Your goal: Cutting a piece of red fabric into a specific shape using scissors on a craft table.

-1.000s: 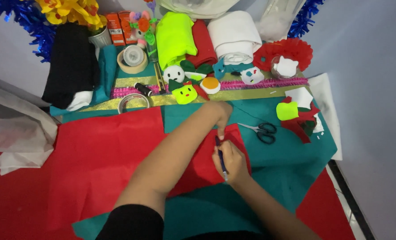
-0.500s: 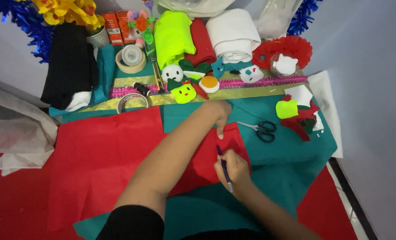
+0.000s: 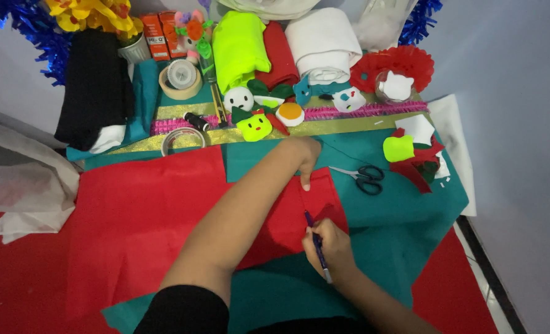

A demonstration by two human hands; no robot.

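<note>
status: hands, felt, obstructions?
Left hand pressing red felt flat. Right hand holds pen, tip on felt. Scissors lie apart, right of it.

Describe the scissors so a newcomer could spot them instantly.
Start at the big teal felt sheet covering the right side of the table. Just right of the left hand pressing the red felt, the scissors lie flat on the teal. Their black handles and thin metal blades stand apart from the soft, bright scraps nearby.

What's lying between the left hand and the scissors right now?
Head view: only bare teal felt lies between the left hand and the black-handled scissors. The red felt piece starts just below that stretch.
</note>
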